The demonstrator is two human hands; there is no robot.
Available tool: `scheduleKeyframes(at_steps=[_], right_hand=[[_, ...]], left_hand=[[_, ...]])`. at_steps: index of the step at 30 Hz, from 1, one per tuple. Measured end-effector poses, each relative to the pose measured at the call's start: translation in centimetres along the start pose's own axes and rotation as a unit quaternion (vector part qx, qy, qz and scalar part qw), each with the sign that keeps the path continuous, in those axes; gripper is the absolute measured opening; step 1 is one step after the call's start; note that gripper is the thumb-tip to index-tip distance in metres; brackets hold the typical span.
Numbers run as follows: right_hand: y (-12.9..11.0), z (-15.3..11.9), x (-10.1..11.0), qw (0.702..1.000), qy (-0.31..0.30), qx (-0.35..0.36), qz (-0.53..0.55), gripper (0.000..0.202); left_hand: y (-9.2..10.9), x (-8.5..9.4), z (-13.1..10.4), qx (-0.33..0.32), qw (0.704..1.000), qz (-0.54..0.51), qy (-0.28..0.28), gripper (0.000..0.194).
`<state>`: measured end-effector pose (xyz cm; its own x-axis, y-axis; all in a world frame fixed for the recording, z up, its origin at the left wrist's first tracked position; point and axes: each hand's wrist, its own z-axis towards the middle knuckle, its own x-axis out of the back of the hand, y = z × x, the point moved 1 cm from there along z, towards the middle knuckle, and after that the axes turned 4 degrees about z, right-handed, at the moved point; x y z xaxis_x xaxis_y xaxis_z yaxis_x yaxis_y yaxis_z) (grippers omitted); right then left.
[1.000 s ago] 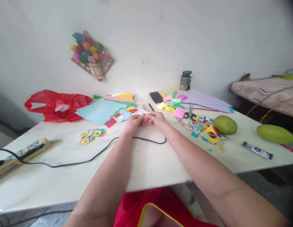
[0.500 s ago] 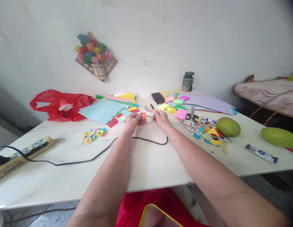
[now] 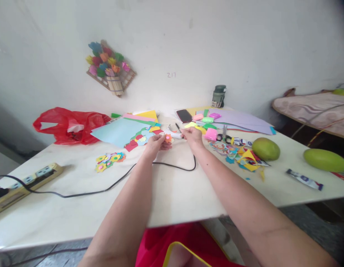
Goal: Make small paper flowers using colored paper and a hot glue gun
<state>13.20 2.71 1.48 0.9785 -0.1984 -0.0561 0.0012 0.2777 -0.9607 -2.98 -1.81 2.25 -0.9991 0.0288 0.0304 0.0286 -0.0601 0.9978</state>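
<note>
My left hand (image 3: pixel 156 144) is closed in a pinch on a small orange paper flower (image 3: pixel 168 138) with a pink centre. Just right of it, my right hand (image 3: pixel 192 135) is wrapped round the back end of a white glue gun (image 3: pixel 176 135), whose front points left at the flower. A black cord (image 3: pixel 174 165) loops on the table below both hands. Cut paper pieces (image 3: pixel 138 139) in red, blue and green lie left of the left hand. Finished-looking paper flowers (image 3: pixel 111 160) are piled nearer to me on the left.
A power strip (image 3: pixel 27 185) and a red plastic bag (image 3: pixel 72 126) are on the left. Coloured sheets (image 3: pixel 113 129), a phone (image 3: pixel 184 116) and a bottle (image 3: pixel 218 96) stand or lie farther back. Clay packs (image 3: pixel 211 134), scissors (image 3: pixel 224 134), paper scraps (image 3: pixel 247 159) and green mangoes (image 3: pixel 265 149) are at right.
My right hand has gone from a pinch near the flower to a grip on the white glue gun. My left hand still holds the flower in about the same place.
</note>
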Motion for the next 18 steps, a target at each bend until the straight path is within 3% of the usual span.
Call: scheduleKeyframes(at_steps=[3,7,13,18], right_hand=[[-0.6,-1.2,-1.2,0.995,-0.094,-0.016,-0.019,0.022],[-0.9,-1.9,-1.9,0.987,-0.155,-0.031,-0.028,0.017],[-1.0,-1.9,-2.3,0.985,-0.166,-0.032,-0.019,0.012],[-1.2,-2.0,-2.9,0.988,-0.147,-0.041,-0.033,0.012]], left_hand=[[0.1,0.0,0.0,-0.003,1.000,0.021,-0.007,0.029],[0.4,-0.1,-0.2,-0.003,0.998,0.065,-0.008,0.027],[0.7,-0.2,-0.3,-0.009,0.997,0.076,0.003,0.031],[0.7,0.4,0.2,-0.021,0.993,0.059,0.101,0.030]])
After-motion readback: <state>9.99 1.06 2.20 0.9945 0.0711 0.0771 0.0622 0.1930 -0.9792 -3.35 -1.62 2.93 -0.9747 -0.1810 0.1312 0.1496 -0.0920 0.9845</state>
